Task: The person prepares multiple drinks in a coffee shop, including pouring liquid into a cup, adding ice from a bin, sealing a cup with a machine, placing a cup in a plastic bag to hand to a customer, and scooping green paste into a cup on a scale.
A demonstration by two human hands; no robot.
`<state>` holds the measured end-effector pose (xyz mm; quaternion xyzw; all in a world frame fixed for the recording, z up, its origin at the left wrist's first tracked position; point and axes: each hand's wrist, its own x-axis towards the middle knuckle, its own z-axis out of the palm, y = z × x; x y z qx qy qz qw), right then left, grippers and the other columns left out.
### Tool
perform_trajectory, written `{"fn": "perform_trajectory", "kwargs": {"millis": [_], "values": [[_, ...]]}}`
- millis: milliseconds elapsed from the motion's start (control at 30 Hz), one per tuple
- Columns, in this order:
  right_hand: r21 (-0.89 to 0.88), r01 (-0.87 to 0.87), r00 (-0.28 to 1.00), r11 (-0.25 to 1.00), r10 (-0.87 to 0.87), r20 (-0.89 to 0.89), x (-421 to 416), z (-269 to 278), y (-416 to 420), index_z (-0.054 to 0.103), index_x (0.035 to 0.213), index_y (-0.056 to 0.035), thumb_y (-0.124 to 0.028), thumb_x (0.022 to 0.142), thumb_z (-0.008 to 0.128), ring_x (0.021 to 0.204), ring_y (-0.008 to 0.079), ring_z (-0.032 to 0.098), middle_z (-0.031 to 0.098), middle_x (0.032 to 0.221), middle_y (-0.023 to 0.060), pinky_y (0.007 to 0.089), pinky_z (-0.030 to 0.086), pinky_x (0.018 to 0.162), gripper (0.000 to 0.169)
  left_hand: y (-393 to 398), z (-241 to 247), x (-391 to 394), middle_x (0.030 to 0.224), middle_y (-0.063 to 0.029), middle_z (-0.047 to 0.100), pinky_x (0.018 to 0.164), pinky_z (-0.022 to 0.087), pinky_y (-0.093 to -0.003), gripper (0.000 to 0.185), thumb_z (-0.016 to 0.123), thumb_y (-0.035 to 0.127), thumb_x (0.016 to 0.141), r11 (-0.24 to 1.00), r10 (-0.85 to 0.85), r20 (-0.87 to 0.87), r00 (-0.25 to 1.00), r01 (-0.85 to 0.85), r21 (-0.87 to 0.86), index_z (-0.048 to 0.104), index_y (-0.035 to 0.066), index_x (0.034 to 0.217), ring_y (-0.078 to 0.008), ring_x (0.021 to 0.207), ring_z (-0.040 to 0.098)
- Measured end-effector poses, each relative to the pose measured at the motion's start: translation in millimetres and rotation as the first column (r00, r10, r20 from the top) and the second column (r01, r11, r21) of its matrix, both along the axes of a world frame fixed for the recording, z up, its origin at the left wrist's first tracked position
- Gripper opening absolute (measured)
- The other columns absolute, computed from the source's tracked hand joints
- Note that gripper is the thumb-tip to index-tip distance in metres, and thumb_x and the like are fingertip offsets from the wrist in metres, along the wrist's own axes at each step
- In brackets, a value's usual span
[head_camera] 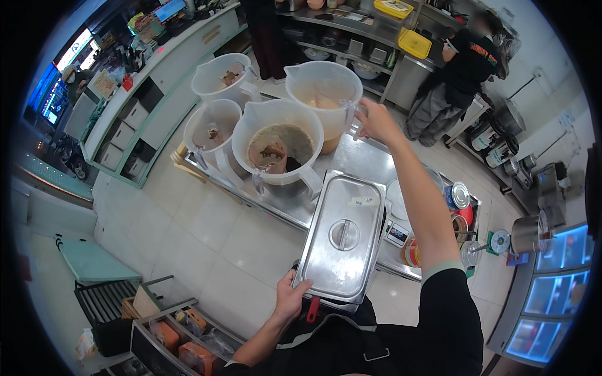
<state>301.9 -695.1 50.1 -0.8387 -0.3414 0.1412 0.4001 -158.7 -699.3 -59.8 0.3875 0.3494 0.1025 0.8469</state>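
My left hand [290, 295] grips the near corner of a stainless steel food pan with its lid [342, 239] on, held in front of my body. The lid has a recessed handle and a strip of tape with writing; a red handle [313, 310] sticks out below the pan's near edge. With my right arm stretched out, my right hand [377, 121] grips the handle of a large translucent plastic pitcher [308, 77] of light-brown liquid. Beside it, another pitcher [242, 143] holds dark liquid and a clear measuring cup [269, 155]. Two further pitchers [200, 75] [193, 127] stand behind and left.
The pitchers stand on a steel table [360, 155]. At its right are a digital scale [396, 234], a can [457, 195] and jars. A co-worker [470, 70] stands at the back counter; another person's legs [268, 47] show behind the pitchers. Crates [176, 343] sit at lower left.
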Motion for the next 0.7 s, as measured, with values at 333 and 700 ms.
{"fn": "perform_trajectory", "kwargs": {"millis": [333,700], "values": [[-0.047,-0.095,0.994,0.994,0.098,0.055,19.8,-9.4,67.0,0.053,0.127,0.0065,-0.010,0.092,0.061,0.060,0.0272,0.071,0.071,0.092,0.0242,0.0377,0.057,0.061,0.039,-0.5,-12.4,38.8,0.089,-0.0070,0.064,0.075,0.053,-0.0282,0.012,0.062,-0.006,0.088,0.998,0.056,0.060,0.997,-0.055,-0.018,0.054,0.003,0.090,-0.0120,0.078,0.062],[0.052,-0.032,0.980,0.998,0.021,0.198,-2.2,-14.6,43.9,0.047,0.135,0.0033,-0.019,0.092,0.065,0.082,0.0269,0.072,0.069,0.101,0.0234,0.0378,0.056,0.073,0.052,10.0,-14.8,93.2,0.082,0.0006,0.058,0.067,0.044,-0.0236,0.011,0.066,-0.002,0.086,0.995,0.080,0.014,0.997,-0.081,0.063,0.056,0.004,0.088,-0.0065,0.073,0.053]]}}
